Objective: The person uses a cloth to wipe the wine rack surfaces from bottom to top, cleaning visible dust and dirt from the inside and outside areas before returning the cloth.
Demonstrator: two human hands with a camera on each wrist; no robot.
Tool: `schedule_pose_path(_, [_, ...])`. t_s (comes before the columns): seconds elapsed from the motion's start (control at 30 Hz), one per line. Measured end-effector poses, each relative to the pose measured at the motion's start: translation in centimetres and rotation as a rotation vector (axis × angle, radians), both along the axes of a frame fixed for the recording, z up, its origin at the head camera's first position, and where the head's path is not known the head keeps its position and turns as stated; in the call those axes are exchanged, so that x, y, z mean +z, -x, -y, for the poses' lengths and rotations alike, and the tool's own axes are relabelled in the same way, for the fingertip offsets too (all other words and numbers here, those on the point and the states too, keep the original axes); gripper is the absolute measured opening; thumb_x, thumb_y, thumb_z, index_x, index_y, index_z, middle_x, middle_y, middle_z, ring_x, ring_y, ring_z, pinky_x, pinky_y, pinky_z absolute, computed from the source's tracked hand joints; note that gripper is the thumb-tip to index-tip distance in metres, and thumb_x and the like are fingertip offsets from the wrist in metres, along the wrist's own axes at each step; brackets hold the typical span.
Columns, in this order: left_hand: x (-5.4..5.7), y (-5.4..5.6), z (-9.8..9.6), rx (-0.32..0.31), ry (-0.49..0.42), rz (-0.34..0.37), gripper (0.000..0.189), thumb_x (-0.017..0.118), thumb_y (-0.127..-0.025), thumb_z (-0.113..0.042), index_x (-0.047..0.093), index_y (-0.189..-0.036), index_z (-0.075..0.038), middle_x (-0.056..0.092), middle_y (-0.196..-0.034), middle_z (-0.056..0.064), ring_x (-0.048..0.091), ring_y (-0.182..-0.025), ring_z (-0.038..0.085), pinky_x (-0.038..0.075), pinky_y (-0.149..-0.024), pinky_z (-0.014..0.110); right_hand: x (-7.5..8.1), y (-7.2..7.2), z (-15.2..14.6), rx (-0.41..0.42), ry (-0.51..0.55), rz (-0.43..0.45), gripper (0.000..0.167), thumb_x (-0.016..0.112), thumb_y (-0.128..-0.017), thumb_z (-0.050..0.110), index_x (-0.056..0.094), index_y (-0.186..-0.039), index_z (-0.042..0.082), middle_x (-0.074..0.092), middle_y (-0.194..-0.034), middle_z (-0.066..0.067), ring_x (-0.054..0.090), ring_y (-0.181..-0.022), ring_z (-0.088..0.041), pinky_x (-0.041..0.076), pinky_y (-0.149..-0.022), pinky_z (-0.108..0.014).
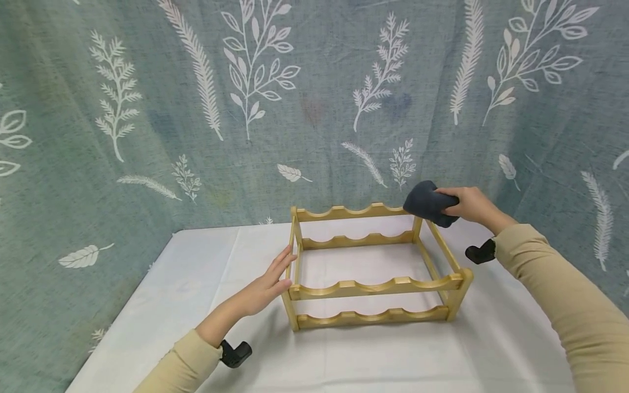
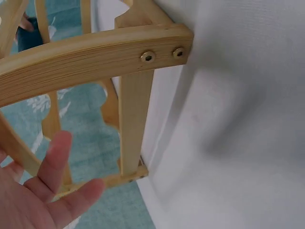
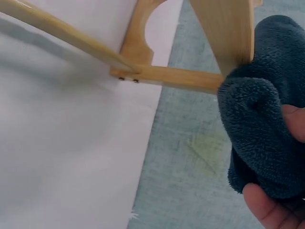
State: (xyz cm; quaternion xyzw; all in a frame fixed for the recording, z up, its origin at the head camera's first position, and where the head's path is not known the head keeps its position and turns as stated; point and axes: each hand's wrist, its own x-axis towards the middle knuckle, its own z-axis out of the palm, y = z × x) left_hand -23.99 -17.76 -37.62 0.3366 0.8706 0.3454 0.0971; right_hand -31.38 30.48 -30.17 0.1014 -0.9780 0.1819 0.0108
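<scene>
A two-tier wooden bottle rack (image 1: 375, 287) with scalloped rails stands on the white-covered table. My right hand (image 1: 473, 206) grips a bunched dark blue cloth (image 1: 426, 203) at the rack's far right top corner. In the right wrist view the fluffy cloth (image 3: 252, 124) lies against the wood of the rack (image 3: 190, 78), with thumb and fingers pinching it. My left hand (image 1: 265, 288) is at the rack's left side, fingers extended along the upper side bar. The left wrist view shows its fingers (image 2: 55, 157) spread and straight beside the frame; whether they touch it is hard to tell there.
The white tablecloth (image 1: 196, 273) covers the table, its far edge meeting a green-blue curtain (image 1: 314, 136) with white leaf prints. A black wrist mount (image 1: 236, 355) sits on the left wrist, another black mount (image 1: 480, 252) on the right.
</scene>
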Motion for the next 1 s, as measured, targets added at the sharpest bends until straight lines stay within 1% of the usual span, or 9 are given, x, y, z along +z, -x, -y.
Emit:
schedule_pose_path(0.1, [0.1,0.0,-0.1,0.008,0.008,-0.017,0.056,0.035,-0.099,-0.036,0.017,-0.147,-0.013,-0.004,-0.154,0.005,0.014,-0.137,0.037,0.028,-0.099,0.061,0.0,-0.4,0.1,0.027,-0.006,-0.004,0.054,0.063,-0.085,0.009,0.044,-0.135,0.001,0.041,-0.129,-0.036,0.053,-0.096,-0.042,0.043,-0.067,-0.042])
schedule_pose_path(0.2, [0.2,0.0,-0.1,0.014,0.015,-0.024,0.055,0.036,-0.099,-0.037,0.021,-0.146,-0.013,-0.002,-0.154,0.005,0.023,-0.134,0.039,0.033,-0.097,0.058,0.1,-1.0,0.1,0.062,-0.014,-0.009,0.053,0.064,-0.084,0.008,0.046,-0.133,0.001,0.044,-0.127,-0.035,0.056,-0.093,-0.039,0.041,-0.062,-0.035])
schedule_pose_path(0.33, [0.2,-0.1,-0.1,0.031,0.019,-0.026,0.055,0.036,-0.099,-0.038,0.021,-0.146,-0.014,-0.001,-0.154,0.004,0.029,-0.131,0.039,0.036,-0.096,0.056,0.0,-2.3,-0.1,0.106,-0.015,-0.008,0.051,0.065,-0.083,0.009,0.049,-0.131,0.001,0.048,-0.124,-0.034,0.055,-0.1,-0.044,0.047,-0.064,-0.037])
schedule_pose_path(0.47, [0.3,-0.2,-0.1,0.047,0.031,-0.035,0.057,0.035,-0.099,-0.04,0.019,-0.147,-0.016,-0.001,-0.154,0.002,0.034,-0.129,0.038,0.037,-0.095,0.055,-0.2,-3.7,-0.7,0.149,0.019,0.001,0.051,0.066,-0.083,0.009,0.05,-0.13,-0.001,0.049,-0.123,-0.033,0.054,-0.102,-0.045,0.049,-0.067,-0.04])
schedule_pose_path(0.6, [0.3,-0.2,-0.1,0.053,0.041,-0.043,0.056,0.035,-0.098,-0.041,0.021,-0.146,-0.016,0.0,-0.154,0.001,0.038,-0.125,0.038,0.039,-0.094,0.054,-0.2,-5.3,-1.5,0.188,0.063,0.037,0.052,0.067,-0.082,0.009,0.05,-0.129,-0.002,0.048,-0.124,-0.033,0.057,-0.098,-0.041,0.049,-0.064,-0.035])
schedule_pose_path(0.77, [0.3,-0.2,-0.3,0.071,0.025,-0.035,0.054,0.039,-0.098,-0.037,0.024,-0.145,-0.015,0.002,-0.154,0.0,0.035,-0.129,0.036,0.038,-0.095,0.053,0.0,-7.4,-2.6,0.22,0.121,0.116,0.056,0.069,-0.081,0.016,0.05,-0.129,-0.003,0.047,-0.127,-0.032,0.057,-0.101,-0.038,0.049,-0.066,-0.03])
schedule_pose_path(0.87, [0.3,-0.4,-0.5,0.085,0.004,-0.036,0.054,0.04,-0.098,-0.034,0.024,-0.145,-0.013,0.003,-0.154,0.002,0.028,-0.133,0.035,0.037,-0.096,0.054,0.2,-8.3,-3.2,0.254,0.172,0.178,0.059,0.07,-0.08,0.019,0.048,-0.13,-0.005,0.047,-0.127,-0.032,0.061,-0.099,-0.028,0.05,-0.066,-0.028])
schedule_pose_path(0.93, [0.2,-0.4,-0.6,0.091,-0.004,-0.034,0.054,0.039,-0.098,-0.033,0.023,-0.145,-0.012,0.003,-0.154,0.004,0.023,-0.135,0.035,0.036,-0.097,0.055,0.4,-8.7,-3.7,0.254,0.191,0.211,0.061,0.071,-0.079,0.021,0.048,-0.13,-0.005,0.047,-0.127,-0.031,0.062,-0.095,-0.018,0.051,-0.066,-0.027])
schedule_pose_path(1.0, [0.2,-0.5,-0.7,0.089,-0.011,-0.025,0.055,0.039,-0.099,-0.034,0.021,-0.146,-0.012,0.002,-0.154,0.005,0.017,-0.137,0.034,0.033,-0.098,0.056,0.9,-8.8,-4.1,0.231,0.211,0.221,0.063,0.071,-0.079,0.022,0.048,-0.131,-0.004,0.047,-0.127,-0.031,0.061,-0.095,-0.015,0.051,-0.067,-0.028])
